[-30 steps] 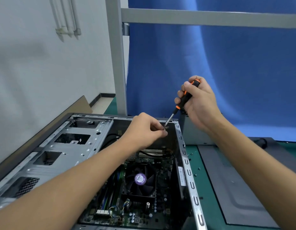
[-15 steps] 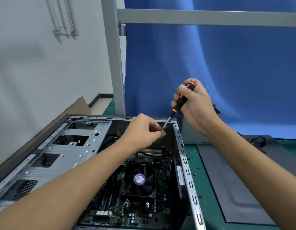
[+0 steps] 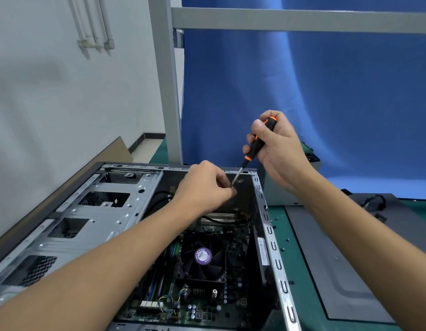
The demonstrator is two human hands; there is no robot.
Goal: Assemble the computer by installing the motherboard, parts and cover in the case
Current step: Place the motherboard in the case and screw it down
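Head view: screwdriver (image 3: pixel 257 145) tip meets the left hand (image 3: pixel 202 187) pinch above the case (image 3: pixel 271 235), far right corner.
One screwdriver, right hand (image 3: pixel 279 149) grip wrapped on the handle, shaft slanting down-left. The left grip pinches something tiny at the tip, probably a screw. One motherboard (image 3: pixel 238 235) inside the case, one fan (image 3: pixel 202 255). One cover (image 3: pixel 338 259) on the table (image 3: pixel 297 271), right of the case.

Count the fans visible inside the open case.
1. A black fan with a purple label sits on the board, mid-way along the case. The left forearm covers part of the inside, so another may be hidden.
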